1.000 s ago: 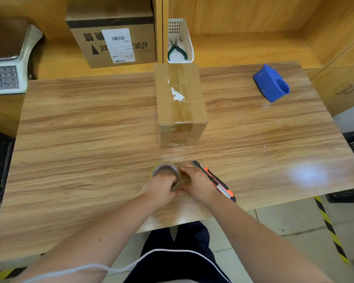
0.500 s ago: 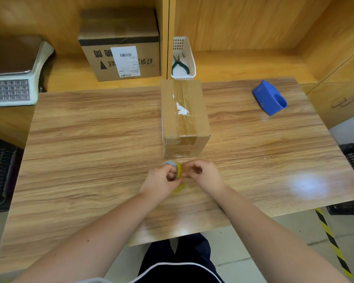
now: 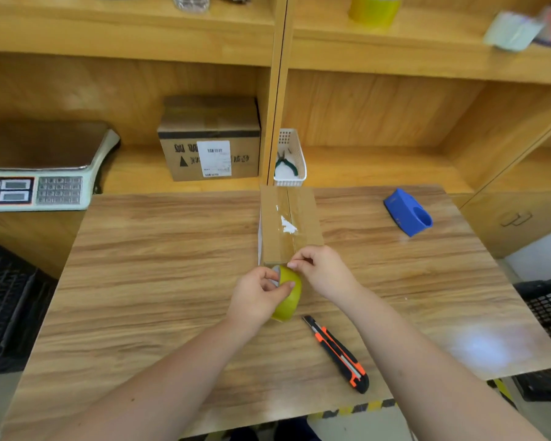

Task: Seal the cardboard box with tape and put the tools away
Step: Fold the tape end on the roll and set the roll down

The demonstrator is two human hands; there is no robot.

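Left hand [image 3: 256, 299] holds the yellow tape roll [image 3: 287, 294] upright, thumb across its front face, fingers curled round the rim. Right hand [image 3: 322, 270] is just beside it, thumb & forefinger pinched together at the roll's top edge, right at the near end of the box [image 3: 288, 227]; can't tell if there's a tape end between the fingertips. Box sits on the table [image 3: 159, 249] just beyond both hands, long way pointing away, clear tape w/ a white scrap along its top seam. Knife [image 3: 336, 353], orange & black, lies flat on the table near the right forearm, on the body side of the roll, not touching it. Blue dispenser [image 3: 407, 212] well off to the right of the right hand. White basket [image 3: 295, 159] w/ pliers [image 3: 283, 163] on the shelf past the box.
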